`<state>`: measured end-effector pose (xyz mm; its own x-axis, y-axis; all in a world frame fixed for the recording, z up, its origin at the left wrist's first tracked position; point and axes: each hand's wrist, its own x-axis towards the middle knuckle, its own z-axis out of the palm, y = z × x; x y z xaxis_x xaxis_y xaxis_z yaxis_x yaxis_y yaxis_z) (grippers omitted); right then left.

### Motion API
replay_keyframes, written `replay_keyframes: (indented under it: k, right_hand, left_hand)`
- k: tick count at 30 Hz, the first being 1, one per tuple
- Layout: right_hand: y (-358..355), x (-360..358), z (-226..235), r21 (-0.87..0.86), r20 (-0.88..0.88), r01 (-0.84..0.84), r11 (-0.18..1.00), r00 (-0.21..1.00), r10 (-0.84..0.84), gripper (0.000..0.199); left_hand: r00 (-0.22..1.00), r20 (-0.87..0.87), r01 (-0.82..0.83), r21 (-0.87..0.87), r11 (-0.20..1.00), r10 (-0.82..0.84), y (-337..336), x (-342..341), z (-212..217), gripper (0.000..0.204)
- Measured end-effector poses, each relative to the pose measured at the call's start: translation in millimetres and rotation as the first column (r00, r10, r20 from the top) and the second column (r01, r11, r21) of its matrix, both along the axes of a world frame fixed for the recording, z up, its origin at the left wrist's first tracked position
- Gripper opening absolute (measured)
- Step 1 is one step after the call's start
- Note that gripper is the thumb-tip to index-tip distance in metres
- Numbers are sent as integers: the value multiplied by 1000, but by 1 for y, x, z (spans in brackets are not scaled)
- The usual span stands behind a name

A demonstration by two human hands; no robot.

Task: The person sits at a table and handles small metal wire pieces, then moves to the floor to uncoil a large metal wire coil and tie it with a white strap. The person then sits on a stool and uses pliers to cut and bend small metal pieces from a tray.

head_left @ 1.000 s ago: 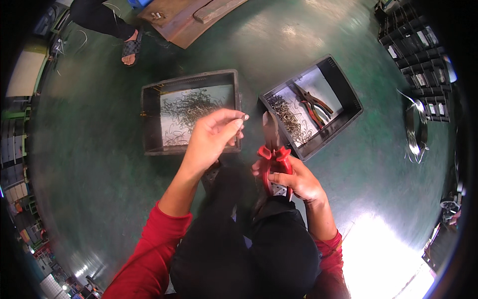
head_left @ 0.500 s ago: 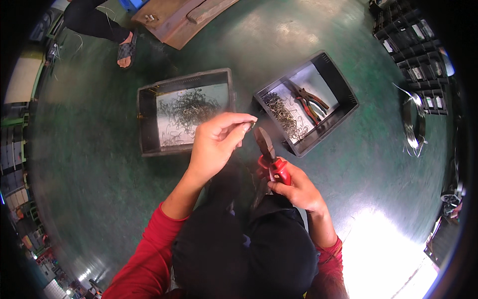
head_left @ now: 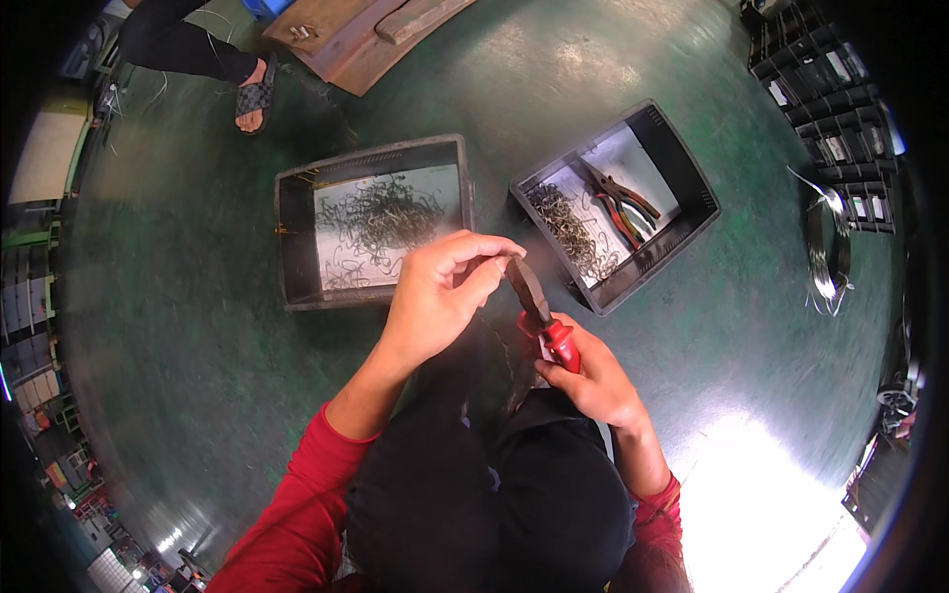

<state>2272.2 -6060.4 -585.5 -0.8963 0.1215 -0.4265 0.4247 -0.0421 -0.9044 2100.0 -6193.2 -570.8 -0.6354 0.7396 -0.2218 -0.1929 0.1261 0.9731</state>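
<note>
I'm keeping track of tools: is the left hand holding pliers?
No, the right hand holds the red-handled pliers, while the left hand is pinched close to their tip.

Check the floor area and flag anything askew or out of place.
The right crate sits askew to the left crate, its edges turned at an angle. The wire coil on the far right looks untidy, with loose ends sticking out. No clear spill shows.

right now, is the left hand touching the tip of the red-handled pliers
Cannot tell: in the head view, the left hand and the tip of the red-handled pliers line up closely, but this angle hides any contact or gap.
</note>
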Motion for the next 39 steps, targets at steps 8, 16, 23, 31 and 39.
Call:
replay_keyframes:
  k: [8,16,23,31,39]
  right_hand:
    - [-9,2,7,287,-123,120,950,989,-88,35]
    - [-16,2,6,428,-199,245,870,965,-173,44]
    - [-11,8,12,259,-62,177,950,984,-166,38]
    - [4,15,14,-22,34,24,999,999,-23,32]
    - [8,15,20,-144,124,21,989,992,-3,30]
  left_hand:
    - [980,-168,127,111,986,-107,2,1,4,18]
    - [887,-396,261,4,965,-238,5,11,16,38]
    - [959,60,252,254,934,-276,2,12,11,31]
    - [933,172,292,156,944,-317,-2,8,8,29]
    - [957,-215,213,69,975,-194,2,11,2,23]
